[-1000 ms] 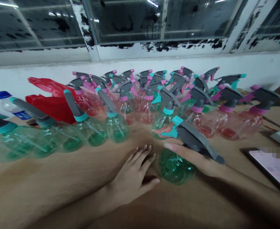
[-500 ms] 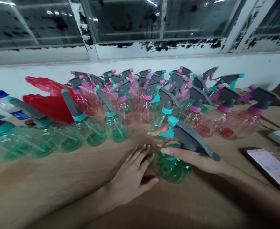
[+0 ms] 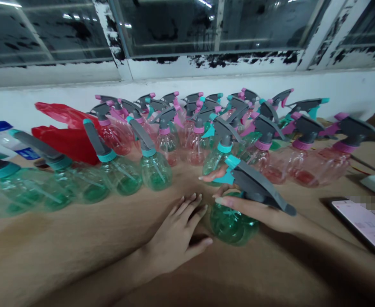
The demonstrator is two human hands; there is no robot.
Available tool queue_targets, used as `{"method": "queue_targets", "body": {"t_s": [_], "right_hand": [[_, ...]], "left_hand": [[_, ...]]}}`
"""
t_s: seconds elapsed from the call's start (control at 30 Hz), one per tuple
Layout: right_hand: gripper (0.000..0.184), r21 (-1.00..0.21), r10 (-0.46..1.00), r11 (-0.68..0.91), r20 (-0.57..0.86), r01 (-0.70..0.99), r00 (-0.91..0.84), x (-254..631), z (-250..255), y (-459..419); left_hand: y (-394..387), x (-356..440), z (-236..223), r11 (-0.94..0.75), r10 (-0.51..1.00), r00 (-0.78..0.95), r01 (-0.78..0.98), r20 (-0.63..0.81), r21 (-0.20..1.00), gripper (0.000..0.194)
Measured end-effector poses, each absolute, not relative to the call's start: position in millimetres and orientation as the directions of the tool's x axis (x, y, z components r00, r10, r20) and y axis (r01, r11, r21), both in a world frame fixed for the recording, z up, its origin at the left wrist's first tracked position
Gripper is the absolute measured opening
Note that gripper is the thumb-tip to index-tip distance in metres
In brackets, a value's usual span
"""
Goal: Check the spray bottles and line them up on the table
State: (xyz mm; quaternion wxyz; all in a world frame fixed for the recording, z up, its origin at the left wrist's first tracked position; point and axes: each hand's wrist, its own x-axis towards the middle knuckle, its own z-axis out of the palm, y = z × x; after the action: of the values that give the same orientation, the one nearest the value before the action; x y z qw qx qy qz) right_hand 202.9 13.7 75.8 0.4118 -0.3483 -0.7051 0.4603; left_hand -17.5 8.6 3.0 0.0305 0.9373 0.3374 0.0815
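Note:
My left hand (image 3: 182, 236) lies palm down on the wooden table, fingers stretched out and slightly spread, with nothing in it. Just to its right, my right hand (image 3: 264, 215) grips a green see-through spray bottle (image 3: 230, 224) around the neck, below its grey and turquoise trigger head. The bottle is tilted, its nozzle facing away to the left and its base towards me. Part of the neck is hidden by the fingers. Close behind the fingertips stands another green spray bottle (image 3: 213, 160) with a turquoise collar.
Green spray bottles (image 3: 157, 172) line the left side, and pink ones (image 3: 318, 166) stand to the right and behind. A red plastic bag (image 3: 67, 143) and a blue-capped water bottle (image 3: 10, 138) are at left. A phone (image 3: 363, 221) lies at right. Behind is a wall with windows.

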Motion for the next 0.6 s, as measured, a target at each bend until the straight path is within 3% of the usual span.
{"method": "queue_targets", "body": {"t_s": [0.6], "right_hand": [[0.032, -0.935, 0.87, 0.341, 0.277, 0.093, -0.409, 200.2, 79.1, 12.9]], "left_hand": [[7.6, -17.8, 2.6, -0.767, 0.641, 0.753, 0.628, 0.15, 0.127, 0.065]]}}
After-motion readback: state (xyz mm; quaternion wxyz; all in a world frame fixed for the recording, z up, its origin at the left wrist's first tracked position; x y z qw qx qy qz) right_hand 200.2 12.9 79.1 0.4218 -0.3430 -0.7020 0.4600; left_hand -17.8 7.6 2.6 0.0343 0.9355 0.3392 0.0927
